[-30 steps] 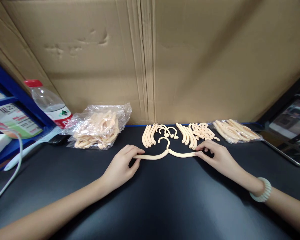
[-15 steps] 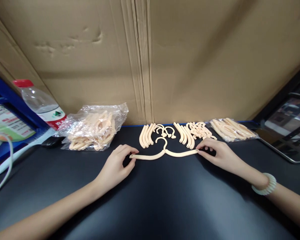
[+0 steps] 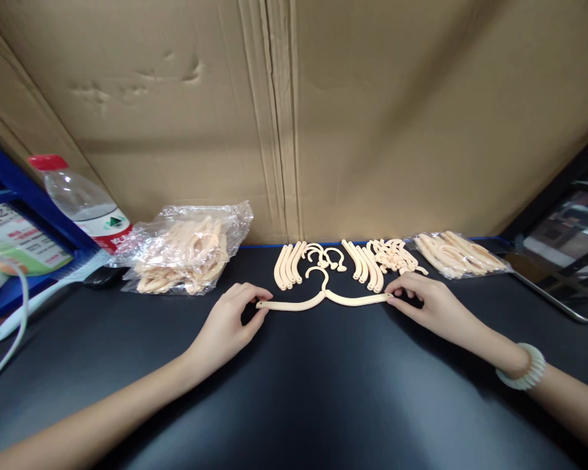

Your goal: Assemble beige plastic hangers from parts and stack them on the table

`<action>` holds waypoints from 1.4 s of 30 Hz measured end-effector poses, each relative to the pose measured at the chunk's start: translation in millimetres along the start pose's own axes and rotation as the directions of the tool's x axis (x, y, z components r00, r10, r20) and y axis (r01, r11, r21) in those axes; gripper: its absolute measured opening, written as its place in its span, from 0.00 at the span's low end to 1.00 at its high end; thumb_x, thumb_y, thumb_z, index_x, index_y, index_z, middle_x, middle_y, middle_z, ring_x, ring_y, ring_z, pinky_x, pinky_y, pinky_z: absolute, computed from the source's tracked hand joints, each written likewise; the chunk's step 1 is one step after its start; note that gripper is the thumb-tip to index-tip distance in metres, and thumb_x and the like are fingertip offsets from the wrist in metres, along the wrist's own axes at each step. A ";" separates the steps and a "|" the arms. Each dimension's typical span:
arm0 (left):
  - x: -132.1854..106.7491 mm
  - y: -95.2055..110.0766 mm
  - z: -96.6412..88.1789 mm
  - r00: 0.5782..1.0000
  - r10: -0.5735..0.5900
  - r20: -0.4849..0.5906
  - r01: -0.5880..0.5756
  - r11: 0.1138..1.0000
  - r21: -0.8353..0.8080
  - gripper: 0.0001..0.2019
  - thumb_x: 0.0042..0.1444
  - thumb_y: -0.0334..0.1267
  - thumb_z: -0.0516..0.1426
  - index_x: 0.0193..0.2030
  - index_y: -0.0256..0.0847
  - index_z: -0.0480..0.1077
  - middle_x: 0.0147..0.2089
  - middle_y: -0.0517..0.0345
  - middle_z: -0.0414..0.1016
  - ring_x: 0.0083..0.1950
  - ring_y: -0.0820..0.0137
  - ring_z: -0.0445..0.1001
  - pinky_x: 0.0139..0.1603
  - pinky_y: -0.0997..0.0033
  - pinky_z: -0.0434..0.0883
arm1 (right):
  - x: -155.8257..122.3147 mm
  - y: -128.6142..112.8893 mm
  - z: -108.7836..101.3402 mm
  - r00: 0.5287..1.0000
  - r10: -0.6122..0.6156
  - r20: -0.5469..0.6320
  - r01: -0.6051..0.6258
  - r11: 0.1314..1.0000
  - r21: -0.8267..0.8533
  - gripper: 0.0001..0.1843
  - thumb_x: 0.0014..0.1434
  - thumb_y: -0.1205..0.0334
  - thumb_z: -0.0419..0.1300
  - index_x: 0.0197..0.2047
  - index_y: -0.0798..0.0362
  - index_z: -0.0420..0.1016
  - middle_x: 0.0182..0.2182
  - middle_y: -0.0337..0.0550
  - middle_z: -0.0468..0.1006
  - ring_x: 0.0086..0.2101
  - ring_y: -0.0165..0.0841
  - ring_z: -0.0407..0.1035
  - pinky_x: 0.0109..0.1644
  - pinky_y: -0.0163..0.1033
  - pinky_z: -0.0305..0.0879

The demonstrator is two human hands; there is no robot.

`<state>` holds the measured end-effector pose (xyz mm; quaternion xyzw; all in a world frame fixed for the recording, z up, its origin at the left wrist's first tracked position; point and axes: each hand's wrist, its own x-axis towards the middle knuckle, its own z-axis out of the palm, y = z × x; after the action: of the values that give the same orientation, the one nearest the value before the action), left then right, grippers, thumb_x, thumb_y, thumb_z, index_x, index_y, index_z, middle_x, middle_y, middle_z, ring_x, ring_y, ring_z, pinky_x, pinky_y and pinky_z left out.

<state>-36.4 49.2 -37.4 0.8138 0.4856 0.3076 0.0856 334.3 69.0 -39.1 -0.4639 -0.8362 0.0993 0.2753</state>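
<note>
A cream hanger with two curved arms and a hook at its middle lies low over the black tabletop. My left hand pinches the tip of its left arm between thumb and fingers. At the other tip, my right hand holds the right arm the same way, a pale beaded bracelet on the wrist. Just behind the hanger are loose curved arms on the left, loose hooks in the middle, more curved arms on the right, and a heap of small pieces.
A clear bag of cream parts lies at the back left, beside a red-capped bottle and a light blue handled item. Another bag lies at the back right, near a black-framed rack. Cardboard stands behind.
Both hands keep their hold on the hanger's two ends. The whole view has shifted very slightly; nothing else visibly differs.
</note>
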 end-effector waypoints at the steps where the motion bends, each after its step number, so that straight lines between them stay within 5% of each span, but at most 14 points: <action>1: -0.3 -0.1 0.0 1.000 -0.003 0.000 0.003 1.000 -0.002 0.07 0.60 0.36 0.52 0.41 0.41 0.70 0.38 0.55 0.74 0.39 0.64 0.71 0.42 0.64 0.69 | -0.2 0.2 0.3 1.000 0.006 0.002 -0.006 1.000 0.000 0.07 0.62 0.60 0.56 0.36 0.51 0.74 0.31 0.43 0.75 0.30 0.34 0.67 0.32 0.39 0.64; 42: 2.3 -4.2 4.2 0.995 -0.081 -0.057 0.078 0.996 -0.046 0.08 0.58 0.38 0.53 0.41 0.42 0.71 0.38 0.56 0.76 0.37 0.66 0.73 0.40 0.65 0.71 | 2.3 5.4 10.8 0.996 0.069 -0.063 -0.068 0.998 0.013 0.07 0.62 0.60 0.56 0.38 0.52 0.74 0.26 0.39 0.69 0.24 0.31 0.61 0.30 0.38 0.61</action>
<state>-36.3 54.0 -41.7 0.7823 0.5131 0.3384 0.1011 331.3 74.8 -49.4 -0.4936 -0.8101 0.0985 0.3005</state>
